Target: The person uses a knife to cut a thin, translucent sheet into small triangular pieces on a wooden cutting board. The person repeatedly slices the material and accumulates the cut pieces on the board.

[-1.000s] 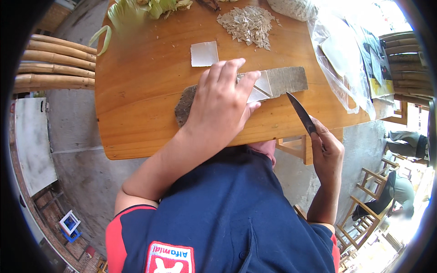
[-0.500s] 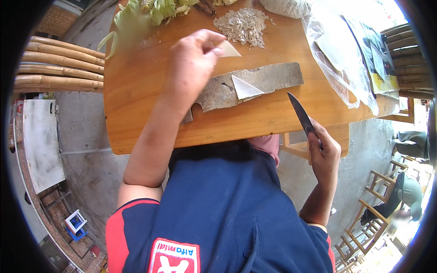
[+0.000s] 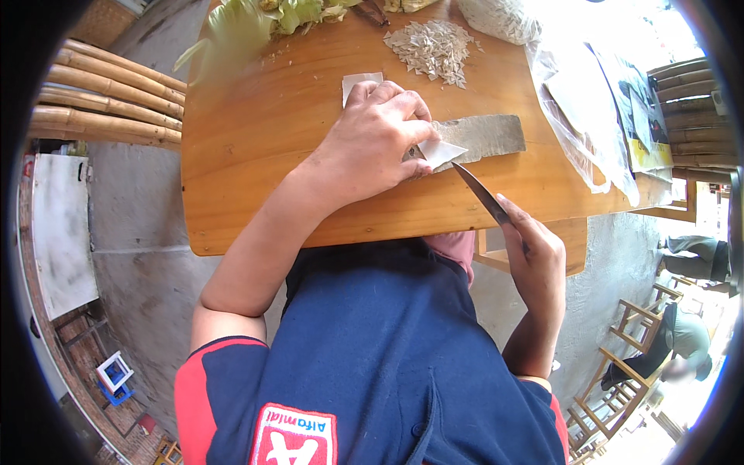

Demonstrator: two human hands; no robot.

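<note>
"While the left hand (image 3: 380, 139) arches over the board (image 3: 492, 136), where does the white piece (image 3: 444, 153) lie?"

"On the board, its left end at the left fingertips. A finger comes to its upper left, the thumb to its lower left, and the rest juts out rightward to a point."

"Is the left hand pinching it?"

"I can't tell. Thumb and fingers are bent and set apart around that end; whether they squeeze it or just press down is hidden."

"And the right hand (image 3: 535, 252)?"

"Closed around the knife (image 3: 480, 190), below and to the right of the piece. The blade slants up and left, its tip just beside the piece's lower edge. Whether the two touch, I can't say."

"What else is near?"

"A white square (image 3: 355, 87) lies on the table (image 3: 256, 178) beyond the left hand, partly covered by it. Past the board sits a pile (image 3: 434, 50) of small white bits, with a filled bag (image 3: 500, 17) to its right and green leaves (image 3: 298, 15) to its left. Right of the board, a clear bag (image 3: 562, 108) spreads out."
</note>
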